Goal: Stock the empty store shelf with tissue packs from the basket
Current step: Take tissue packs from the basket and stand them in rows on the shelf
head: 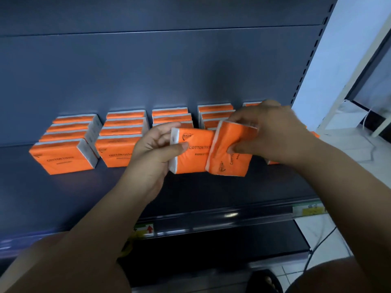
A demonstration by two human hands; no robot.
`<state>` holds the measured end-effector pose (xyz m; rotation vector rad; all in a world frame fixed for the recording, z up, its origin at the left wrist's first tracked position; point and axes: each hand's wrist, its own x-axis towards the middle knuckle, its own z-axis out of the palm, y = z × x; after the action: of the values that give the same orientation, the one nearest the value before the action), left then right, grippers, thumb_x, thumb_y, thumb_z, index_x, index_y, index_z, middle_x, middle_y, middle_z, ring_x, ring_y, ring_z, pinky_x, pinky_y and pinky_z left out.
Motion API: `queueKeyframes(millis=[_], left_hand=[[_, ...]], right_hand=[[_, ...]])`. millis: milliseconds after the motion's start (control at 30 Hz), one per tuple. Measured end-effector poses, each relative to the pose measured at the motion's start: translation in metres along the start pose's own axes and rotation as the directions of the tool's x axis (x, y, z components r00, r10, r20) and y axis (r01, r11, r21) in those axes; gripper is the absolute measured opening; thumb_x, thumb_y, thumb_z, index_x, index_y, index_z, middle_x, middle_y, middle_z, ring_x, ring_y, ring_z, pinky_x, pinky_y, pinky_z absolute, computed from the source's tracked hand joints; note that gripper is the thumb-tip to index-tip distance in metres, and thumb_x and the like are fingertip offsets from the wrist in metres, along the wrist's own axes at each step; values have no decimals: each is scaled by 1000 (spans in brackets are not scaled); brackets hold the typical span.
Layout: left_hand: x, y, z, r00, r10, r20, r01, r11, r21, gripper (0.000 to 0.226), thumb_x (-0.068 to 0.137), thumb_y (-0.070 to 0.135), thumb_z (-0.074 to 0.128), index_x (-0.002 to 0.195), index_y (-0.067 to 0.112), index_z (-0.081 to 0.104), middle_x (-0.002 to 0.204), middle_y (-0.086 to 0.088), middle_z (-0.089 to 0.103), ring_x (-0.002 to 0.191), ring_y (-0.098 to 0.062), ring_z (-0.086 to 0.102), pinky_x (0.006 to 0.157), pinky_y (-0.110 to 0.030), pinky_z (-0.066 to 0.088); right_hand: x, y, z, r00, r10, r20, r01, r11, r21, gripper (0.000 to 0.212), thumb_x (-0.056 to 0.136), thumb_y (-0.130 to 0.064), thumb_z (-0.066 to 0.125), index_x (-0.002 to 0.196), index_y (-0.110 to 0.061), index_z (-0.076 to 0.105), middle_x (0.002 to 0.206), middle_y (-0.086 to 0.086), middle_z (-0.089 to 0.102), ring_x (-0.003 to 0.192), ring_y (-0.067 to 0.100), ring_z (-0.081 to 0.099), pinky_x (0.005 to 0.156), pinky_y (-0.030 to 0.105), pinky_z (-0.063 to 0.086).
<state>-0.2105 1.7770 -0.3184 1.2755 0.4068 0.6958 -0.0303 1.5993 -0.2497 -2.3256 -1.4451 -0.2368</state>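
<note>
My left hand (155, 149) grips an orange tissue pack (195, 153) by its left end, thumb on its printed face. My right hand (268, 132) pinches a second orange tissue pack (227, 157), tilted and turned on its side, touching the first one. Both packs hang just above the dark shelf board (63, 197). Behind them, several rows of orange tissue packs (63, 157) stand lined up from left to right toward the back panel. The basket is out of view.
The shelf's front rail (222, 216) carries price labels, one with a red arrow (146, 229). A slotted upright (309, 66) bounds the shelf on the right. White tiled floor, a cable and a white frame lie to the right. A lower shelf (211, 250) sits below.
</note>
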Motion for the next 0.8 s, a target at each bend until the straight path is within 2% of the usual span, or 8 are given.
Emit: queueKeyframes(millis=[100, 200, 267, 333, 433, 533, 667, 800], left_hand=[[2, 5, -16, 995, 71, -75, -65, 995, 71, 42, 74, -3, 81, 110, 15, 69, 89, -7, 68, 93, -23, 66, 90, -44, 57], [2, 8, -30, 981, 120, -155, -93, 981, 170, 41, 80, -12, 77, 108, 14, 63, 86, -8, 68, 80, -14, 68, 72, -30, 55], [1, 9, -36, 974, 141, -180, -103, 973, 209, 48, 81, -16, 73, 109, 22, 63, 93, -19, 68, 86, -19, 68, 79, -40, 57], [-2, 11, -40, 973, 161, -166, -119, 964, 236, 60, 77, -13, 69, 116, 33, 65, 103, -22, 69, 90, -21, 67, 81, -42, 57], [-7, 11, -41, 980, 169, -109, -129, 944, 304, 65, 79, -15, 64, 121, 35, 70, 116, -7, 73, 97, -15, 70, 77, -33, 58], [-12, 11, -41, 982, 166, -89, -124, 925, 358, 59, 85, -18, 61, 109, 33, 77, 111, 3, 76, 96, -8, 69, 73, -22, 54], [-14, 12, -42, 989, 123, -82, -85, 926, 367, 51, 86, -16, 66, 106, 29, 78, 109, 7, 77, 103, -4, 71, 74, -17, 56], [-13, 12, -45, 992, 97, -80, -55, 909, 414, 47, 85, -12, 72, 105, 30, 78, 109, 6, 77, 95, -3, 72, 71, -14, 55]], right_hand=[[1, 7, -4, 990, 127, -68, -120, 988, 101, 48, 59, -50, 89, 93, -37, 58, 96, -14, 65, 94, 15, 59, 79, 35, 48], [-2, 13, -7, 980, 185, -71, -160, 951, 264, 53, 69, -38, 90, 110, -39, 58, 97, -11, 65, 84, 8, 62, 71, 28, 46], [-5, 15, -8, 985, 168, -36, -157, 966, 208, 56, 75, -37, 86, 123, -44, 57, 101, -8, 68, 81, 15, 66, 71, 26, 48], [-7, 18, -7, 986, 167, -17, -162, 974, 156, 45, 76, -34, 85, 114, -41, 62, 97, -5, 71, 78, 21, 69, 69, 25, 49], [-9, 21, -1, 986, 164, 15, -164, 983, 81, 39, 74, -28, 87, 103, -38, 62, 89, -7, 68, 79, 20, 66, 72, 31, 46], [-7, 19, 8, 988, 146, 47, -149, 988, 51, 35, 74, -25, 88, 102, -28, 66, 84, -9, 63, 82, 21, 65, 72, 32, 44], [0, 20, 28, 991, 111, 75, -101, 987, -123, 43, 75, -28, 86, 113, -20, 68, 113, 6, 62, 104, 30, 59, 84, 39, 49], [3, 22, 37, 984, 152, 92, -124, 959, -256, 52, 76, -33, 82, 123, -20, 65, 124, 8, 59, 114, 32, 52, 90, 46, 52]])
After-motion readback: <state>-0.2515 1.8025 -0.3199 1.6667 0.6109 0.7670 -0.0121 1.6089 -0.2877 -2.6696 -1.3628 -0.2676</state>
